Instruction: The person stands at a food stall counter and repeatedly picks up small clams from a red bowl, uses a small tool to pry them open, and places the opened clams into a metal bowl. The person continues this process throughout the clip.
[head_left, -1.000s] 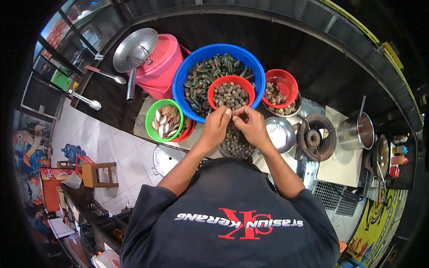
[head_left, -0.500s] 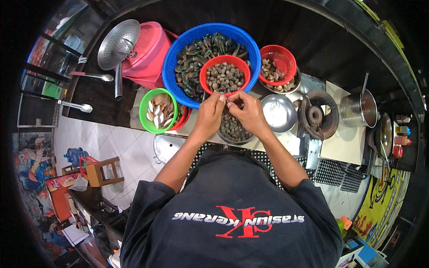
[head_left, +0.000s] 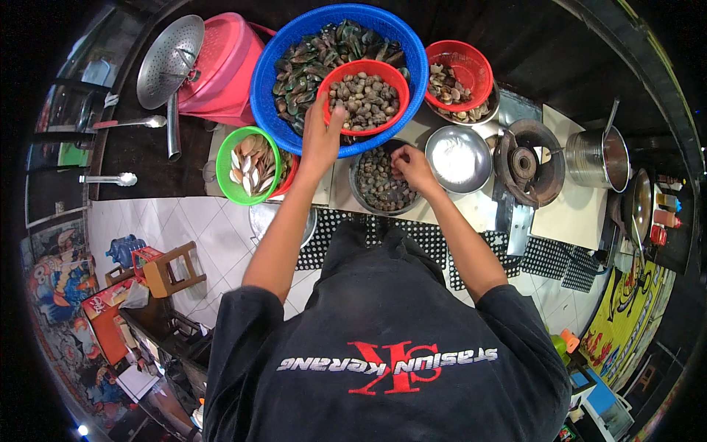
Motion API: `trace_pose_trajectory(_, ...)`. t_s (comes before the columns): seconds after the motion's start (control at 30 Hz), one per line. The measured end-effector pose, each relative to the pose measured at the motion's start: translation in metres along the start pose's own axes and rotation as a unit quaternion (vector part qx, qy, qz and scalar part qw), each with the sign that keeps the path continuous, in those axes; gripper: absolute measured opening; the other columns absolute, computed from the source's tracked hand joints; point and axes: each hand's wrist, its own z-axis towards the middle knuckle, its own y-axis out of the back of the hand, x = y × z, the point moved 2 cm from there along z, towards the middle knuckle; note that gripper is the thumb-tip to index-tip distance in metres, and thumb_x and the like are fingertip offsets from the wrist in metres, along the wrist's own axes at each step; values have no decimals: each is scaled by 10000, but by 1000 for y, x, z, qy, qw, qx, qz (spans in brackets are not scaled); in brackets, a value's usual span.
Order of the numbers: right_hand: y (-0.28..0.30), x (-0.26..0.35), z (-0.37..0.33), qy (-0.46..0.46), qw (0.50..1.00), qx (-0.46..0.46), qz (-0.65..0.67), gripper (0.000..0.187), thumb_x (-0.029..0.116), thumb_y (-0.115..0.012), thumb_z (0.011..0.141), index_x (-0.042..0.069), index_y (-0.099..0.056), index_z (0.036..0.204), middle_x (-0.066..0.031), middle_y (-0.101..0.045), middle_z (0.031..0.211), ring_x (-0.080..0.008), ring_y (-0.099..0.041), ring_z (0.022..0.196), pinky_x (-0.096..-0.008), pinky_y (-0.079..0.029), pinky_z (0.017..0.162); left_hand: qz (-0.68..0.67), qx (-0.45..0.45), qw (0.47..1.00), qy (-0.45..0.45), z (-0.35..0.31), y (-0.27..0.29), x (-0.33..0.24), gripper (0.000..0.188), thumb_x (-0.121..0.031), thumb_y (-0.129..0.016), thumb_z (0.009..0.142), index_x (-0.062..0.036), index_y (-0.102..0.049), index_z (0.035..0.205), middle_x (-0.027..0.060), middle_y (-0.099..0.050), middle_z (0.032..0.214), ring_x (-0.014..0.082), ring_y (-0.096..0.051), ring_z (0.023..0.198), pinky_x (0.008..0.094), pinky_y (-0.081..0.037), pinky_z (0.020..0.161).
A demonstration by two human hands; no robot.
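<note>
My left hand [head_left: 322, 140] is at the left rim of a red basket [head_left: 401, 112] of cockles [head_left: 362, 102]. Its thumb and fingers are apart with nothing visible between them; whether they touch the rim I cannot tell. That basket rests inside a large blue basket [head_left: 263, 96] of green mussels [head_left: 303, 82]. Nearer to me, a round metal pan [head_left: 356, 193] holds more cockles [head_left: 387, 195]. My right hand [head_left: 414, 166] reaches over the pan's right side, fingers curled down among the shells. What they hold, if anything, is hidden.
Left stand a green basket [head_left: 221, 175] of pale clams and a pink bucket [head_left: 237, 51] with a perforated ladle [head_left: 168, 59]. Rightward are a red basket [head_left: 482, 70] of shells, a silver bowl [head_left: 482, 166], a burner [head_left: 541, 177] and a steel pot [head_left: 585, 166].
My hands were together above the pan, fingertips meeting. They have parted: the left went up to the red basket's rim, the right down to the cockles in the pan. The whole view has shifted slightly.
</note>
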Motion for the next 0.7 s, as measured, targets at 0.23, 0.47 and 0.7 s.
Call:
trace_pose_trajectory(0.23, -10, -122, 36, 13, 964, 20, -265, 128, 42, -605, 792, 1, -608, 913, -154, -664, 796, -199, -648, 669, -337, -538, 633, 40, 125, 962, 238, -153, 35, 52, 303, -213, -579, 928, 5, -598, 1137, 157, -650, 1009, 243, -630, 924, 341, -487, 816)
trace_pose_trajectory(0.47, -50, -146, 78, 17, 853, 102, -512, 282, 136, -533, 835, -60, -609, 1023, -292, -606, 1064, -371, -633, 933, -449, -539, 766, 257, 258, 875, 320, -427, 119, 210, 342, -278, -435, 955, -22, -658, 914, 170, -668, 842, 329, -638, 815, 449, -485, 742)
trace_pose_trajectory(0.7, -71, -180, 79, 125, 790, 9, -600, 352, 169, -488, 843, 23, -583, 1149, -239, -537, 1148, -383, -585, 1022, -459, -574, 702, 94, 410, 826, 374, -536, 176, 229, 370, -245, -563, 881, -35, -575, 1185, 123, -648, 1102, 261, -634, 985, 403, -505, 833)
